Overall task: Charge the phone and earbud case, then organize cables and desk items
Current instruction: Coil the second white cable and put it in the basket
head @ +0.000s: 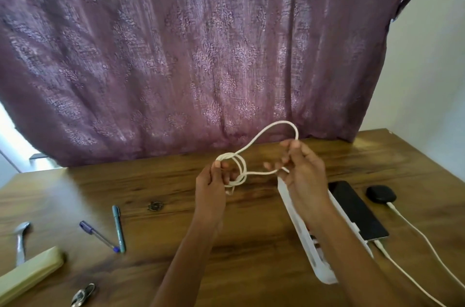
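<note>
Wooden table (251, 243) fills the lower half of the view, with a purple patterned curtain (201, 55) hanging behind its far edge at twelve o'clock. Above the middle of the table both hands hold one white cable (264, 131) in the air. The left hand (210, 181) pinches a small coil of its loops between thumb and fingers. The right hand (302, 171), at three o'clock from the left, has its fingers curled round the free length, which arcs up in a big loop over it.

The right forearm crosses over one white power strip (324, 271) and hides its middle. Just beside the strip at three o'clock lies one black phone (357, 211), a white charging lead (402, 271) plugged into its near end. One black earbud case (381, 194) sits near the phone's far end, with a second charging lead (427, 238) running from it toward five o'clock. That makes three white cables in all.

At eight o'clock from the hands lie two pens, one teal pen (118, 228) and one purple pen (99, 236), tips nearly touching. Farther toward eight o'clock are one spoon (21, 238) and one cream pouch (27, 274) lying over its handle. Two small metal pieces are too blurred to identify: one (155, 205) at nine o'clock from the left wrist, another (83, 294) at the bottom edge.
</note>
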{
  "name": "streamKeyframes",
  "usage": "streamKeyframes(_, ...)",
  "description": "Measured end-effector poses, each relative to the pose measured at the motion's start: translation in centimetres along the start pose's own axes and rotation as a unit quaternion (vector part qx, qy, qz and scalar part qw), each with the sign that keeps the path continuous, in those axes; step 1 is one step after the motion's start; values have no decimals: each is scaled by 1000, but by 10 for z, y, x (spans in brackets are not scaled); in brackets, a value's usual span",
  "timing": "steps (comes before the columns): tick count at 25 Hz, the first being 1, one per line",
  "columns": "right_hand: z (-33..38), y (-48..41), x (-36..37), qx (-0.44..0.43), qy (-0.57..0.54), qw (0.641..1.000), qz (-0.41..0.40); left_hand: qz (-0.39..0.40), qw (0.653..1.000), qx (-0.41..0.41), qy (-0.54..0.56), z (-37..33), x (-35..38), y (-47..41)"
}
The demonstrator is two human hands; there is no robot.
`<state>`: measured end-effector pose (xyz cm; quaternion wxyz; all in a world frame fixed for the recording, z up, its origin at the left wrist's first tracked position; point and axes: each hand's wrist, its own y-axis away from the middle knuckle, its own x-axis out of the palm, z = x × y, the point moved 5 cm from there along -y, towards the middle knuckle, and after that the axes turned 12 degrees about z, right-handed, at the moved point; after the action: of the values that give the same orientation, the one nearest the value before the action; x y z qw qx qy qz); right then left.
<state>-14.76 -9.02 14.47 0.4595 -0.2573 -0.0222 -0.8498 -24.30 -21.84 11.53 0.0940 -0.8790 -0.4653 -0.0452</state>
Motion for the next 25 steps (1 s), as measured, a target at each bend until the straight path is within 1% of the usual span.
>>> streamKeyframes(3, 26, -8, -16, -5, 95, 995, -33, 1, 999, 21, -31, -8, -11, 1)
streamKeyframes(5, 42, -11, -24, -9, 164, 985, -53, -18, 997, 34, -65, -13, -23, 0)
streamKeyframes(6, 46, -12, -25, -6, 179, 982, -52, -28, 997, 33, -70, -15, -29, -2)
streamKeyframes(8, 46, -13, -26, 2, 159, 987, -36, -34, 999, 11, -40, -17, -36, -5)
streamKeyframes(10, 36, -12, -24, 11, 95, 995, -37, -24, 999, -9, 21, -20, -32, -4)
streamKeyframes(12, 16, -11, -19, 42, 29, 998, -45, -21, 998, -10, 60, -25, -26, -1)
streamKeyframes(13, 5, -11, -18, 66, 19, 996, -50, -22, 997, -9, 67, -27, -24, 0)
streamKeyframes(14, -6, -11, -20, 81, 63, 993, -61, -24, 997, -8, 70, -29, -22, 1)
streamKeyframes(15, -13, -10, -23, 78, 181, 978, -75, -26, 997, -7, 68, -30, -20, 2)
streamKeyframes(16, -16, -8, -22, 46, 355, 930, -88, -29, 998, -6, 62, -30, -19, 3)
streamKeyframes(17, -13, -1, -15, -20, 498, 861, -106, -32, 998, -7, 56, -31, -16, 6)
streamKeyframes(18, -9, 7, -2, -120, 565, 810, -104, -33, 998, -8, 53, -30, -13, 7)
streamKeyframes(19, -6, 16, 14, -184, 563, 802, -75, -31, 998, -7, 52, -30, -10, 9)
streamKeyframes(21, -4, 25, 42, -230, 525, 820, -2, -21, 999, 4, 39, -27, -5, 11)
streamKeyframes(23, -6, 23, 53, -217, 530, 819, 31, -14, 1000, 17, 18, -25, -1, 12)
streamKeyframes(25, -7, 18, 53, -189, 548, 814, 26, -9, 999, 23, 29, -23, 1, 15)
